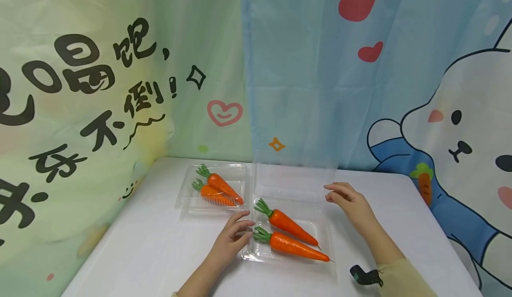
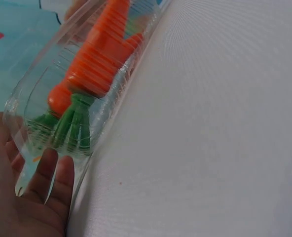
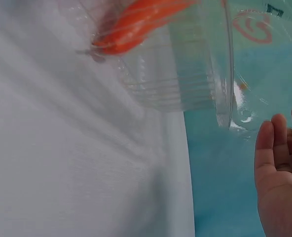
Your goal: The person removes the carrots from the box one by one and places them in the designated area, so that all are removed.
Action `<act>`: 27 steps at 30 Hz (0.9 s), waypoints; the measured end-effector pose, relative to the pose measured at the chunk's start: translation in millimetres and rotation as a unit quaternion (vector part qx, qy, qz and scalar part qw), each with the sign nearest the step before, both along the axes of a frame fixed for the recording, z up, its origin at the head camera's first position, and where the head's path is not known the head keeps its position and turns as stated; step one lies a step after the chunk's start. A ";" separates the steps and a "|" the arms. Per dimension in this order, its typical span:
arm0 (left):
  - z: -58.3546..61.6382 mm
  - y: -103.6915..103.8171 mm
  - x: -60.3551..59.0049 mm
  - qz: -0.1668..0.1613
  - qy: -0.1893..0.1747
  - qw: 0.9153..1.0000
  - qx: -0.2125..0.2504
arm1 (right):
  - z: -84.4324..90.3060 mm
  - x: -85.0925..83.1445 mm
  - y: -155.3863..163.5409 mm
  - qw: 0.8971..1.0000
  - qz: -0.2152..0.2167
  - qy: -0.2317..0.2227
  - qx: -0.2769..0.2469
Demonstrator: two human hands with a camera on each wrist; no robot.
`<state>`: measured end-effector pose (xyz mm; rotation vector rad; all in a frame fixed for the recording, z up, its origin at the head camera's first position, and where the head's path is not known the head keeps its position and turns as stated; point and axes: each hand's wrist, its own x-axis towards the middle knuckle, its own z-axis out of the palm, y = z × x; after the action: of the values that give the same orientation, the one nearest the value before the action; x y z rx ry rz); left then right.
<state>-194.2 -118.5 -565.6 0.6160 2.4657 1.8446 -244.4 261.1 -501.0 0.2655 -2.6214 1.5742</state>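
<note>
A clear plastic clamshell box (image 1: 288, 257) stands hinged apart on the table, its transparent lid (image 1: 294, 179) raised at the back. Inside the tray lie two orange carrots with green tops, an upper carrot (image 1: 294, 226) and a lower carrot (image 1: 298, 246). My left hand (image 1: 230, 241) is at the tray's left end; in the left wrist view its loosely bent fingers (image 2: 46, 173) rest by the wall near the carrots' green tops. At the lid's right edge is my right hand (image 1: 352, 201), fingers (image 3: 265, 148) extended; whether they touch the lid is unclear.
Behind my left hand sits another clear box (image 1: 184, 199) containing two carrots (image 1: 224, 188), beside the first box. A small black object (image 1: 365, 275) lies by my right sleeve (image 1: 402, 277). Printed curtains (image 1: 296, 66) hang behind the white table (image 1: 132, 252).
</note>
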 end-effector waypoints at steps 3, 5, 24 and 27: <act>0.6 0.5 -0.1 -0.001 -0.002 1.000 -0.006 | 1.9 -10.4 -0.1 0.999 -0.015 -0.034 0.011; 1.2 -0.2 0.0 -0.004 -0.006 1.000 -0.005 | 2.7 -17.7 -0.3 0.998 -0.018 -0.055 0.012; -2.0 -2.9 -2.7 -0.016 -0.026 1.000 0.003 | -14.9 -60.2 -4.1 0.985 0.010 -0.171 -0.011; -2.2 -3.1 -3.0 -0.016 -0.015 1.000 0.000 | -18.9 -62.3 -3.2 0.979 0.006 -0.204 -0.005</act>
<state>-197.3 -121.5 -567.8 0.6191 2.4215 1.8292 -306.7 257.9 -519.9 -0.0529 -2.9045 1.8136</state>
